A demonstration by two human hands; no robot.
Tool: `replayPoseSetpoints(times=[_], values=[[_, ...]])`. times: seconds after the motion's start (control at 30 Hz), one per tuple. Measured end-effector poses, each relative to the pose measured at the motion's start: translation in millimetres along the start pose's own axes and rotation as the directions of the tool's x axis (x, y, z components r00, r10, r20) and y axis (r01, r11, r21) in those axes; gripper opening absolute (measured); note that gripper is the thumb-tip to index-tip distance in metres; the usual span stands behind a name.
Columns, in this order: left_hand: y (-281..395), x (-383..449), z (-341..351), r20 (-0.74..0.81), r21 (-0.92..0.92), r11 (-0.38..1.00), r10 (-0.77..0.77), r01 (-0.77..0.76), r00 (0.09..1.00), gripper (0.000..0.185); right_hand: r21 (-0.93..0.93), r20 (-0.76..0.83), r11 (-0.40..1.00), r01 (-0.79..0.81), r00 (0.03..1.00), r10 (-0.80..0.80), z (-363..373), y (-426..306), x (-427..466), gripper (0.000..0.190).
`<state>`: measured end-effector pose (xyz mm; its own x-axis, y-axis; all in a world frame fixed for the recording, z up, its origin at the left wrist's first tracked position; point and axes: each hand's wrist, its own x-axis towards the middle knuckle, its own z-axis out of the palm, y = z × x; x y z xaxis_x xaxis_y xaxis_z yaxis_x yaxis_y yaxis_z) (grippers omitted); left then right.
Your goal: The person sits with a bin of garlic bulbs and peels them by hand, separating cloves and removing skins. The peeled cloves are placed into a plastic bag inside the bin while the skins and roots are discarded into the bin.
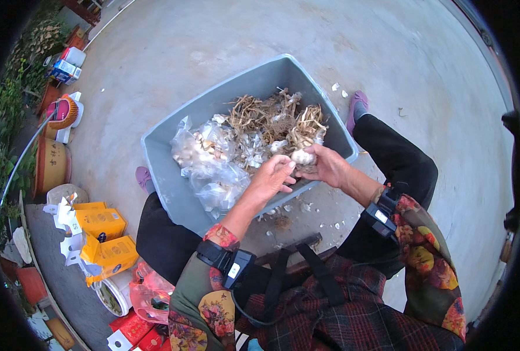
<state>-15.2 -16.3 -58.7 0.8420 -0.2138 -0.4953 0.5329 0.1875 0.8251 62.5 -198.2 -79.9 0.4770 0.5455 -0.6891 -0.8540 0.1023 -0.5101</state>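
Note:
My right hand [330, 166] holds a whitish garlic bulb [303, 157] over the near right part of a grey plastic tub [189, 102]. My left hand [274, 175] is at the bulb's left side, fingers curled and thumb tip close against it; whether it pinches anything is unclear. Dry garlic stalks [260, 115] lie heaped in the tub, with a paler bundle [311, 120] just beyond the bulb. On the tub's left side, a clear plastic bag [207, 142] contains loose cloves. Another clear bag [220, 186] sits nearer me, its contents partly veiled.
The tub stands on a concrete floor [417, 83] between my legs. Garlic skins [306, 207] are scattered in front of me. To the left are yellow cartons [111, 254], a white bucket [113, 298], a red plastic bag [148, 294], a stone [67, 193] and a plant pot [51, 162].

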Motion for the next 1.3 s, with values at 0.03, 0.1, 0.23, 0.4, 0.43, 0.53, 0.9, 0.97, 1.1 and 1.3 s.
replayPoseSetpoints(times=[0.03, 0.1, 0.23, 0.4, 0.43, 0.53, 0.9, 0.97, 1.1, 1.3], values=[[-2, 2, 1, -0.046, -0.003, 1.0, -0.013, 0.013, 0.999, 0.043, 0.067, -0.001, 0.998, 0.016, 1.0, -0.016, 5, 7, 8, 0.032], [-5, 8, 6, -0.128, -0.012, 0.999, -0.036, 0.035, 0.991, 0.044, 0.107, -0.003, 0.994, 0.026, 1.0, -0.026, 8, 13, 11, 0.028], [-6, 15, 15, -0.248, 0.083, 0.996, 0.046, -0.026, 0.968, 0.045, 0.259, 0.019, 0.96, 0.107, 0.993, -0.116, 17, 37, 17, 0.018], [-37, 26, 11, -0.358, 0.526, 0.843, 0.342, -0.115, 0.869, 0.056, 0.401, -0.099, 0.904, 0.149, 0.988, -0.119, 37, 47, 21, 0.007], [-34, 24, 13, -0.347, 0.548, 0.829, 0.341, -0.106, 0.874, 0.057, 0.411, -0.101, 0.901, 0.139, 0.989, -0.107, 36, 48, 23, 0.006], [-28, 23, 18, -0.318, 0.585, 0.806, 0.331, -0.091, 0.889, 0.059, 0.256, -0.105, 0.949, 0.186, 0.981, -0.164, 29, 44, 32, 0.006], [-24, 17, 29, 0.092, 0.862, 0.374, 0.549, -0.343, 0.831, 0.06, -0.064, -0.563, 0.964, 0.259, 0.788, -0.249, 23, 60, 81, 0.008], [-9, 8, 29, -0.036, 0.751, 0.602, 0.449, -0.272, 0.893, 0.06, -0.005, -0.481, 0.954, 0.3, 0.836, -0.265, 31, 58, 80, 0.008], [-8, 14, 14, -0.179, 0.415, 0.88, 0.326, -0.229, 0.928, 0.049, -0.213, -0.501, 0.951, 0.223, 0.811, -0.302, 23, 57, 87, 0.009], [9, 3, -9, -0.257, 0.063, 0.96, 0.28, -0.273, 0.925, 0.031, -0.694, -0.346, 0.718, 0.045, 0.854, -0.388, 50, 37, 54, 0.027]])
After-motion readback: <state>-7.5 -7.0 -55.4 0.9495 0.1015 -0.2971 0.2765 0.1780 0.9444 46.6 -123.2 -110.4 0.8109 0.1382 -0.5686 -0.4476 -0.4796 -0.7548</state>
